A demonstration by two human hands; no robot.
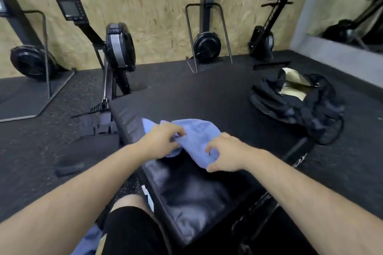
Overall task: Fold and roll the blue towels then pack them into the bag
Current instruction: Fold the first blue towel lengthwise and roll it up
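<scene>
While my left hand (160, 137) and right hand (224, 154) both pinch the towel (196, 136), it lies bunched and creased on the dark padded counter (186, 192) in front of me, partly lifted between my two grips. My left fingers (178, 130) are curled round a gather at its upper left part, and my right fingers (211, 149) are curled, thumb closing, on its near right corner; neither hand is spread flat. I judge that I am only at the start of the fold: the cloth is not yet flat, so no roll can begin. To do this well I should find the two corners of one edge, draw them apart until that edge is taut, lay the towel flat along the counter and smooth out the creases before folding with edges matched, since a crooked fold is likely to give a loose, lopsided roll. The cloth is soft and may slump off the narrow pad if too much hangs over a side. The bag (294, 97) sits on the floor (207, 89) well off to my right, slumped, its mouth open; through it I see only pale lining and no blue, though its depths are hidden. Another piece of blue cloth (89, 238) shows at the bottom edge beside my leg, perhaps a second towel.
</scene>
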